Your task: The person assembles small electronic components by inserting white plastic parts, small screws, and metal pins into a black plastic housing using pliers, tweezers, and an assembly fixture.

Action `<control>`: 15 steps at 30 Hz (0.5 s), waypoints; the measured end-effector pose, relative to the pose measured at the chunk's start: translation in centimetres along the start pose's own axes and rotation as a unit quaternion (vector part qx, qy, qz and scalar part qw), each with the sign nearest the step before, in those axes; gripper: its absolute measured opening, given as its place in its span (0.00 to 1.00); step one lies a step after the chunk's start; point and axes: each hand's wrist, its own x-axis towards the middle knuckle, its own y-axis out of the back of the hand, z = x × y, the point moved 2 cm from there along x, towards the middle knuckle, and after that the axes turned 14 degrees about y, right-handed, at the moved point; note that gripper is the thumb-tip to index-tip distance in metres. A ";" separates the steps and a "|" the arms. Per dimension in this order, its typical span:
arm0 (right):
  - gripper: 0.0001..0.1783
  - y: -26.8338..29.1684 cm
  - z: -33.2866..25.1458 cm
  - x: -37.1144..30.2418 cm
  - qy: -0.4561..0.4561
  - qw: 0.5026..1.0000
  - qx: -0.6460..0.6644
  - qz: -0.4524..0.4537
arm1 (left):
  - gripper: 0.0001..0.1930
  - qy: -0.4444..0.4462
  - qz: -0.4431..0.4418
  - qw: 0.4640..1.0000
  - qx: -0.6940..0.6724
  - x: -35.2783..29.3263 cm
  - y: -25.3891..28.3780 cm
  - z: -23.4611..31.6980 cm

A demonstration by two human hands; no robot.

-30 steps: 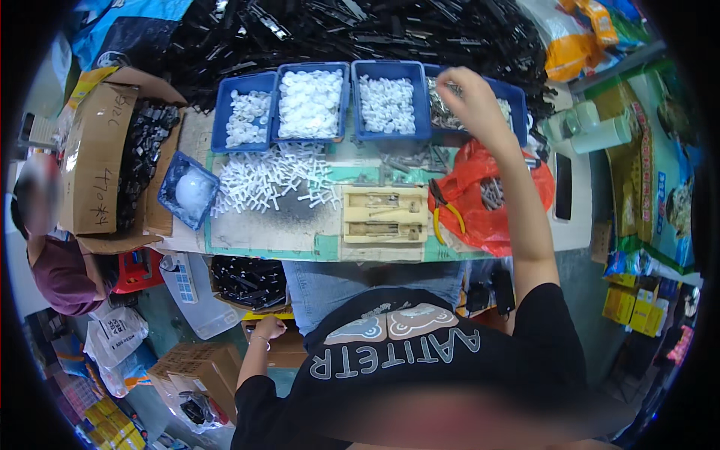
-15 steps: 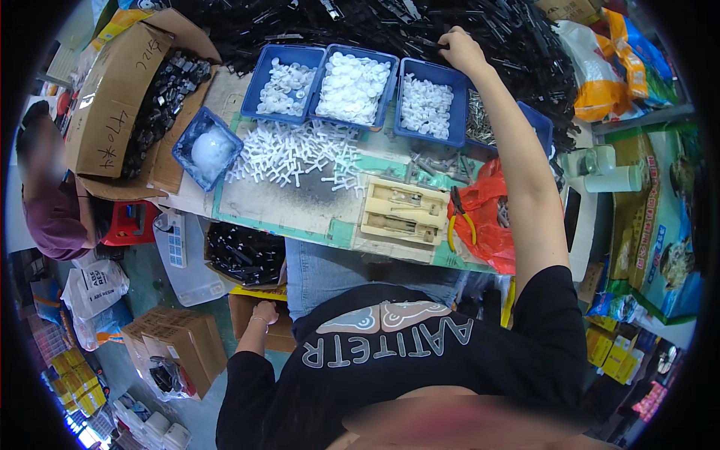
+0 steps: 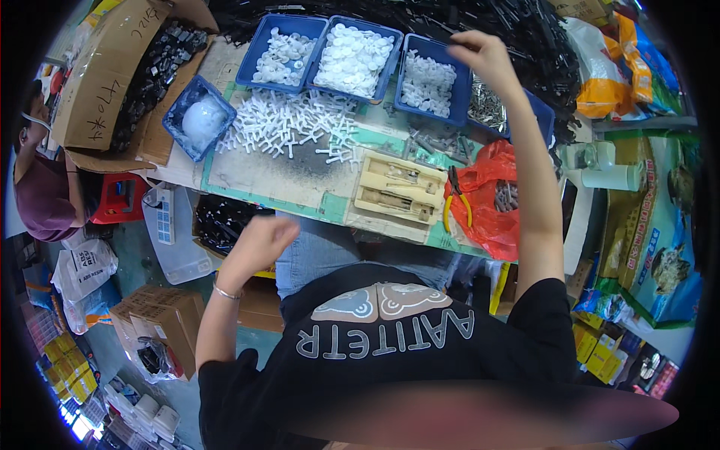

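Note:
My right hand (image 3: 486,64) is over the far side of the table, above the edge of a blue tray of white caps (image 3: 427,86). Its fingers are drawn together in a pinch; whatever they hold blends into the pile of dark strips (image 3: 525,37) behind. My left hand (image 3: 262,244) is raised in front of the table's near edge, beside a box of black parts (image 3: 225,217). Its fingers are curled closed, hiding anything inside. White cross-shaped pieces (image 3: 289,124) lie in a heap between the trays and a cream fixture (image 3: 399,187).
Pliers with yellow handles (image 3: 457,202) lie beside a red plastic bag (image 3: 487,176) of small grey parts. More blue trays (image 3: 274,52) line the back. A large carton (image 3: 105,82) of black pieces stands at left. Another person (image 3: 49,180) sits beyond it.
My left hand has risen from the brown box below the table and moved up near its edge. My right hand has drawn back slightly from the dark pile toward me.

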 end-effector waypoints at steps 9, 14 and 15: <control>0.14 -3.8 -9.5 1.2 0.047 0.961 0.137 -0.235 | 0.09 -0.292 0.266 0.836 -0.380 9.2 3.5 12.8; 0.18 -2.1 1.8 5.0 -0.050 0.997 -0.051 0.004 | 0.04 -0.290 0.295 0.847 -0.334 8.8 1.6 11.7; 0.22 -2.1 5.1 5.3 -0.045 0.973 -0.226 0.024 | 0.04 -0.304 0.317 0.846 -0.300 9.0 1.1 11.4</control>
